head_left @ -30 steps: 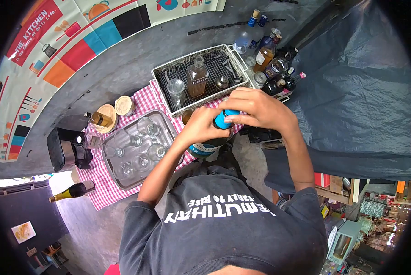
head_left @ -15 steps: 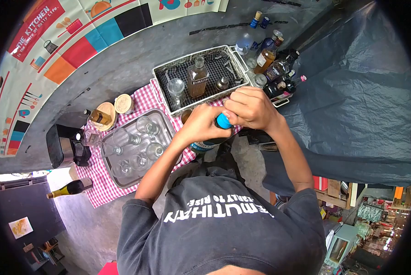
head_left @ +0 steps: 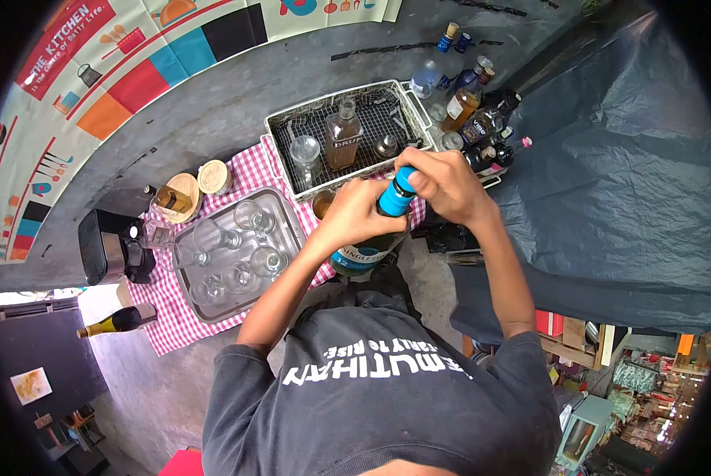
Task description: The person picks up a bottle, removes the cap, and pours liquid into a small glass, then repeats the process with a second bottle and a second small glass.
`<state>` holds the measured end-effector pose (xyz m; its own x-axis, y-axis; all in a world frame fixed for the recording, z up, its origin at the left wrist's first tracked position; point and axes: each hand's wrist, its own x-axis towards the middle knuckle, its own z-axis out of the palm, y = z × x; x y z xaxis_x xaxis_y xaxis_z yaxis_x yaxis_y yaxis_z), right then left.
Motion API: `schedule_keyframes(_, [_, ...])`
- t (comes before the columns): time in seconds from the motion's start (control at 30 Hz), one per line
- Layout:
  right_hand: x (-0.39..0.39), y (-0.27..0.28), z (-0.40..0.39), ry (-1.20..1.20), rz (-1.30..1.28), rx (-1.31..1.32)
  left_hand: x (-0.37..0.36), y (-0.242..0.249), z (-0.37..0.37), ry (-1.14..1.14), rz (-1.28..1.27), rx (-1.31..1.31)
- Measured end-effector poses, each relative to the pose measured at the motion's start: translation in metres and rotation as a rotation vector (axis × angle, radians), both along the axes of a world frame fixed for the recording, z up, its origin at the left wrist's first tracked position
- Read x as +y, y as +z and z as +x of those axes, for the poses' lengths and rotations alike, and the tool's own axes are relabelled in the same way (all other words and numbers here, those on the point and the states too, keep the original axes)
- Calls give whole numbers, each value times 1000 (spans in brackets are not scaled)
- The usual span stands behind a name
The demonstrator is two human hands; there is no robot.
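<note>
- We see a glossy glass bottle (head_left: 369, 242) with a smooth blue cap (head_left: 396, 195).
- A shiny metal tray (head_left: 285, 213) holds clear glasses (head_left: 248, 214).
- Checked cloth (head_left: 173, 313) covers the rough, matt grey desk (head_left: 212, 111).
- The basket (head_left: 280, 127) is white wire.

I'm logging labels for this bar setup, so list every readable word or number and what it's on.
"THE KITCHEN": red band on the colourful wall poster; the smaller line under it is too blurred.
"SINGLE" and "12": label of the dark blue-capped bottle held in both hands.
"DRU…", partial: square amber glass bottle in the white wire basket.
Clustered bottles' labels: too small.
</note>
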<state>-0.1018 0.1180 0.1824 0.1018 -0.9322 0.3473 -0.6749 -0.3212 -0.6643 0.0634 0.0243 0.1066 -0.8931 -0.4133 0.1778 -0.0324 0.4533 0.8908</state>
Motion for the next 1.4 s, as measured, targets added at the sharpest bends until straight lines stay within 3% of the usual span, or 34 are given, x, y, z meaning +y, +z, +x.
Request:
schedule_keyframes(0.07, [2,5,12,-159,-124,388,1,-1,-2,8,-37,34])
schedule_keyframes(0.23, [-2,-9,20,-280,-244,471,-1,10,-2,23,-77,-30])
schedule_keyframes(0.37, [-1,-9,14,-109,-457,475,-1,10,4,-50,-128,1])
schedule_keyframes(0.6, [-6,-6,9,52,-557,404,3,24,7,-74,-114,36])
schedule_keyframes(0.83, [-11,-18,18,-123,-623,139,7,25,2,-21,-39,51])
schedule_keyframes(1.07, [-6,-21,17,-231,-585,54,10,24,-3,34,-74,45])
schedule_keyframes(1.17, [-4,-8,5,-53,-442,190,11,29,-1,-12,-56,19])
schedule_keyframes(1.4, [-9,12,-3,107,-248,228,14,31,1,-36,4,17])
